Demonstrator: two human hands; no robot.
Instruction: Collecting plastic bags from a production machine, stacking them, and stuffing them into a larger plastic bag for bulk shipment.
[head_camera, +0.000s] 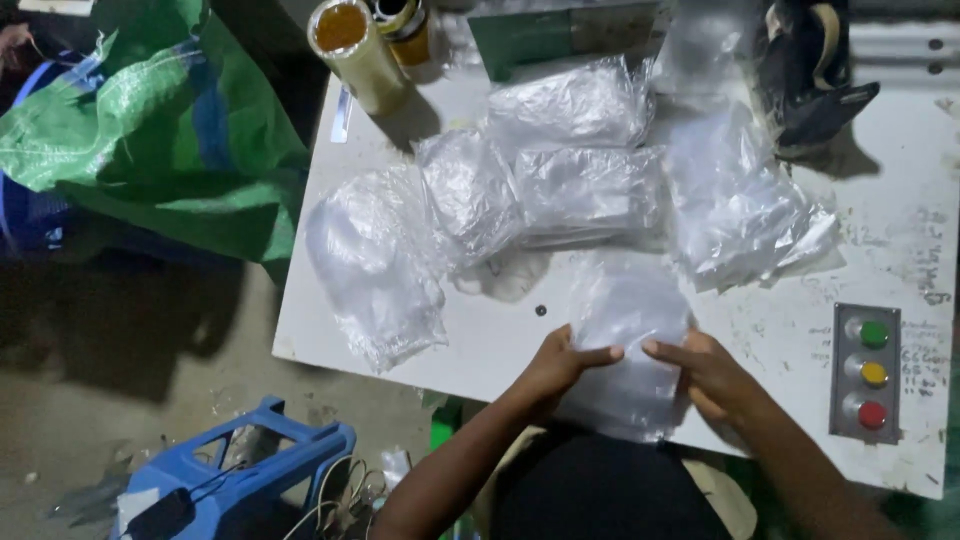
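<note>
Clear plastic bag (625, 330) — crinkled, translucent; between both hands

Small packing workshop: scuffed white machine table (500, 340) with green, yellow, red button panel (866, 372), piles of clear plastic bags (590, 190), tape rolls (355, 40), woven sack (150, 130), bare concrete floor (90, 420).
</note>
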